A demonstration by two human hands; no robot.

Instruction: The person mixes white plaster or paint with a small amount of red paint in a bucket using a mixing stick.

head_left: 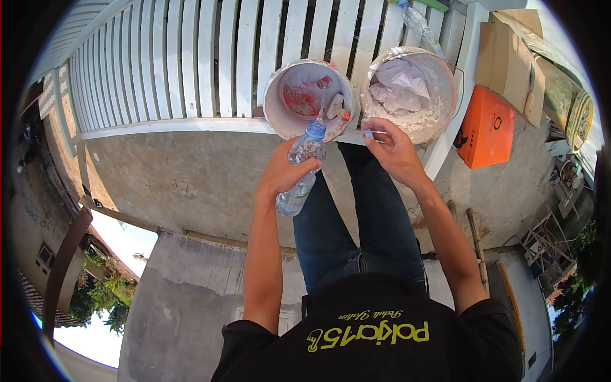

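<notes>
A clear plastic bottle (296,194) is in my left hand (283,170), its fingers wrapped round the middle. The bottle's open neck points away from me at the near rim of a white bucket (277,105), and water seems to come out of it. Red stains and a pale lump show inside that bucket. My right hand (396,153) pinches a small light-blue cap (368,134) between thumb and finger, just below a second bucket (442,118). This one is coated with whitish residue and holds a crumpled white bag (401,83).
Both buckets stand on a white slatted bench (210,57). Another plastic bottle (417,25) lies behind the right bucket. An orange box (487,130) and cardboard (509,63) are at the right. Bamboo poles (476,239) lie by the wall at lower right.
</notes>
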